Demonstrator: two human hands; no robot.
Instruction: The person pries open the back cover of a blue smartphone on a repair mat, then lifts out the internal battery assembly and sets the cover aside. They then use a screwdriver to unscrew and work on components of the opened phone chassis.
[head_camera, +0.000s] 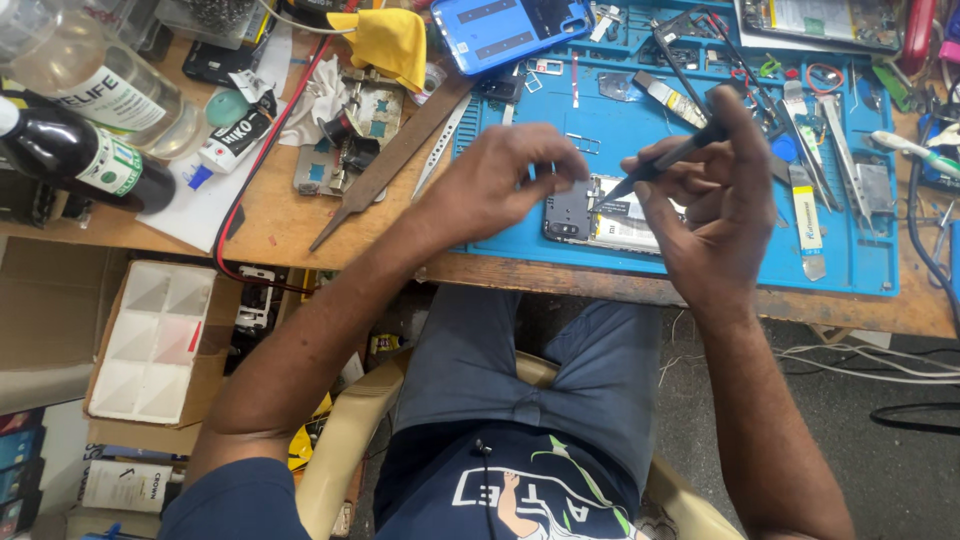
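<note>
A cluttered wooden table (280, 215) carries a blue mat (700, 250); above its opened phone (600, 215), the right hand (715, 195) grips a screwdriver (665, 160), and the left hand's (510, 180) fingers pinch together beside it.

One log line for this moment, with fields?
left hand: over opened phone | right hand: holds black tool | surface: blue mat

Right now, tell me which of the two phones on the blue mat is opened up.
The one under the hands, the opened phone with its dark insides showing. The other, the blue phone at the mat's far edge, shows only its closed blue shell.
</note>
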